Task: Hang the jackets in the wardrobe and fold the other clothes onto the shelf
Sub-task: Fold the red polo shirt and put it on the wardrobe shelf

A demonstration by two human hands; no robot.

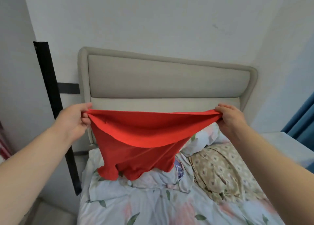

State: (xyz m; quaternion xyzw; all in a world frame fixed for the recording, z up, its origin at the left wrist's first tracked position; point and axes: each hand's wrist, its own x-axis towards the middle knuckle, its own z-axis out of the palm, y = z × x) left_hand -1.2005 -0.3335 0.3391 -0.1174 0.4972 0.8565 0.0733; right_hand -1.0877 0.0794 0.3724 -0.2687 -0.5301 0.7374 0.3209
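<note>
Above the bed (153, 206), the left hand (74, 117) and right hand (229, 117) pinch a red garment (136, 139) stretched; folding seems only beginning.

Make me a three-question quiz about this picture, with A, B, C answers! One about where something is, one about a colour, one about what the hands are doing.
1. Where does the garment hang?
A. over the bed
B. on the floor
C. inside a drawer

2. What colour is it?
A. blue
B. red
C. yellow

3. How do the left hand and right hand hold it?
A. both lie flat on it
B. only one touches it
C. each pinches one end of its top edge

Answers: 1 A, it dangles above the floral bedding. 2 B, the cloth is bright red all over. 3 C, the top edge stretches between the two pinching hands.
</note>
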